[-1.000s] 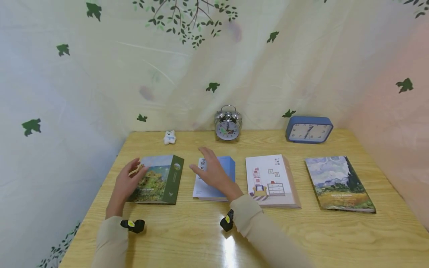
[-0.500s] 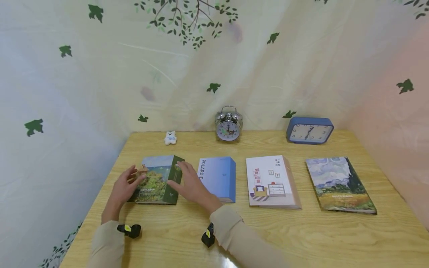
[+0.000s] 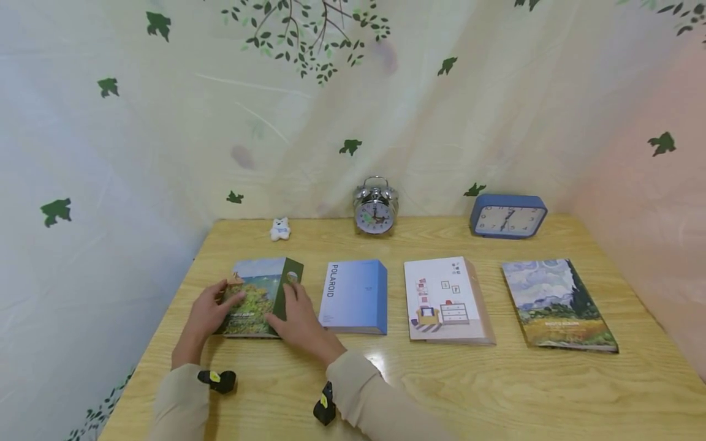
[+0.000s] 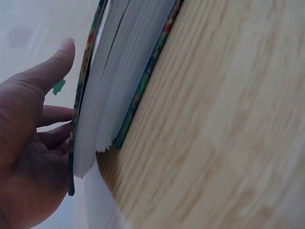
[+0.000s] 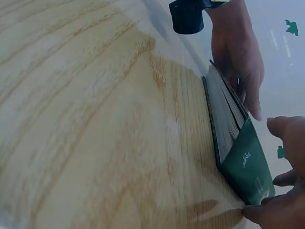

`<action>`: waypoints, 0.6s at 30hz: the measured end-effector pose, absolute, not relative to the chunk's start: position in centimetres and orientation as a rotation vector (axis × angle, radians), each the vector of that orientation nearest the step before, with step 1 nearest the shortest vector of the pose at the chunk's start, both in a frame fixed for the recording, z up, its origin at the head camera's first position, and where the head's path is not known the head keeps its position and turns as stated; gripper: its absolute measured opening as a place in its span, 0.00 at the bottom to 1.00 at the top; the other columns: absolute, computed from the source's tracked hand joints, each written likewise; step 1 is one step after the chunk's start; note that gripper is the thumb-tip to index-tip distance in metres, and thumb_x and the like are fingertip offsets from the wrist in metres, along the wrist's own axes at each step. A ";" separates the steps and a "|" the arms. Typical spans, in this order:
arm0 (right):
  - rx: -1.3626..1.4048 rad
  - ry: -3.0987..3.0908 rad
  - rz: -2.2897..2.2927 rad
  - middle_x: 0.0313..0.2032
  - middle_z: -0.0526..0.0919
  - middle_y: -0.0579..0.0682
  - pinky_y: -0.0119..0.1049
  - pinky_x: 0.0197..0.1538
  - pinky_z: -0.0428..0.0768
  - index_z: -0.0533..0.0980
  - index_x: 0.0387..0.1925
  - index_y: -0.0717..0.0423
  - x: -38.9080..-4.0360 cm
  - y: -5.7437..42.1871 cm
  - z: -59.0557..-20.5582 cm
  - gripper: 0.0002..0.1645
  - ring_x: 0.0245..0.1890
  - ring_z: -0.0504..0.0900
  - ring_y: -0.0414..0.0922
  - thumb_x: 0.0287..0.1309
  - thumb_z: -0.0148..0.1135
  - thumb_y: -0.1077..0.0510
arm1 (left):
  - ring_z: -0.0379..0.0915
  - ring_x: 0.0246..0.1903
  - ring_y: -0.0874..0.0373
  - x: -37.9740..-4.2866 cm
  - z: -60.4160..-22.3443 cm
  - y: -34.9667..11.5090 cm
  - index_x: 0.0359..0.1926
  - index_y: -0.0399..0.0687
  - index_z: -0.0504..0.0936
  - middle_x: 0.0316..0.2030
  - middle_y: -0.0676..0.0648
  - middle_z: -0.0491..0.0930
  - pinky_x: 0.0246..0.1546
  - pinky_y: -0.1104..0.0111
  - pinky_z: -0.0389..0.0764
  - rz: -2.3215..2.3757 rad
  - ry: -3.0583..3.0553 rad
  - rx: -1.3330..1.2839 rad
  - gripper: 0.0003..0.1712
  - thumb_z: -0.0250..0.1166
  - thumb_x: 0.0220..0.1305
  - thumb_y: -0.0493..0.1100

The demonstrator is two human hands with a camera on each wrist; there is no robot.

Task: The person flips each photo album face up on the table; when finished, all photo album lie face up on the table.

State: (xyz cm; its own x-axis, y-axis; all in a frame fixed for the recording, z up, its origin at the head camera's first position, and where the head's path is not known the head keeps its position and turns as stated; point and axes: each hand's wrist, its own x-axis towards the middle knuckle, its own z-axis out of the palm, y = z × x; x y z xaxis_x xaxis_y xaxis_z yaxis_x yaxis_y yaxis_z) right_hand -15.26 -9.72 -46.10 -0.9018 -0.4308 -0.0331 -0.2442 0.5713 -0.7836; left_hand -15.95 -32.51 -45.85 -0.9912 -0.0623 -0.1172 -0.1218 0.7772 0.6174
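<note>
A photo album (image 3: 255,297) with a painted landscape cover and green spine lies on the table's left side. My left hand (image 3: 208,312) is at its left edge, thumb over the cover. In the left wrist view this thumb (image 4: 59,64) stands apart from the cover, and the other fingers are partly hidden behind the album's page block (image 4: 107,81). At the spine is my right hand (image 3: 300,321). Its fingertips touch the green spine (image 5: 248,164) low down in the right wrist view, while the thumb stays off the cover.
A blue POLAROID album (image 3: 353,297), a white illustrated album (image 3: 444,300) and another landscape album (image 3: 557,303) lie in a row to the right. Behind stand a small white bear figure (image 3: 280,229), a silver alarm clock (image 3: 375,208) and a blue clock (image 3: 508,217). A patterned curtain (image 3: 309,153) backs the table.
My right hand has moved left from above the blue album to the green spine. The left hand has lowered slightly along the left album's edge. The albums have stayed in place.
</note>
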 end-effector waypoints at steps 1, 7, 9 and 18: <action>-0.543 2.586 -1.227 0.74 0.47 0.57 0.51 0.70 0.62 0.50 0.74 0.57 -15.2 -9.9 -46.2 0.46 0.73 0.52 0.54 0.65 0.53 0.39 | 0.55 0.64 0.28 -15.9 -45.9 -32.5 0.71 0.29 0.50 0.67 0.24 0.53 0.61 0.40 0.63 0.994 2.879 -0.149 0.49 0.55 0.68 0.61; -0.461 2.565 -1.188 0.74 0.46 0.58 0.51 0.70 0.60 0.50 0.74 0.57 -14.7 -10.4 -46.3 0.47 0.74 0.49 0.55 0.65 0.52 0.37 | 0.58 0.62 0.27 -15.9 -46.0 -32.4 0.71 0.29 0.54 0.65 0.23 0.55 0.58 0.39 0.66 0.952 2.893 -0.121 0.46 0.56 0.67 0.60; -0.462 2.566 -1.182 0.74 0.46 0.58 0.51 0.70 0.61 0.51 0.74 0.57 -14.6 -10.4 -46.4 0.46 0.74 0.49 0.54 0.65 0.52 0.37 | 0.59 0.61 0.27 -16.0 -46.0 -32.4 0.70 0.29 0.54 0.65 0.23 0.56 0.58 0.39 0.66 0.951 2.895 -0.113 0.46 0.56 0.67 0.59; -0.460 2.522 -1.244 0.75 0.45 0.57 0.50 0.70 0.62 0.51 0.74 0.54 -14.7 -10.2 -46.4 0.44 0.74 0.49 0.52 0.66 0.51 0.38 | 0.58 0.62 0.27 -16.2 -45.9 -32.0 0.70 0.28 0.55 0.66 0.24 0.57 0.59 0.40 0.66 0.977 2.890 -0.097 0.44 0.57 0.68 0.57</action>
State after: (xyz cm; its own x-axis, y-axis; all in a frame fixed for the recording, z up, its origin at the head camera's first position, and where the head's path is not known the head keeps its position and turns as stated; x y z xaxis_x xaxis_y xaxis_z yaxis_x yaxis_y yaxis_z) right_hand -14.69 -10.20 -46.37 -0.9067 -0.4052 -0.1169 -0.1539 0.5762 -0.8027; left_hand -16.17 -31.97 -45.89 -0.9940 -0.0313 -0.1047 -0.0884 0.7934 0.6023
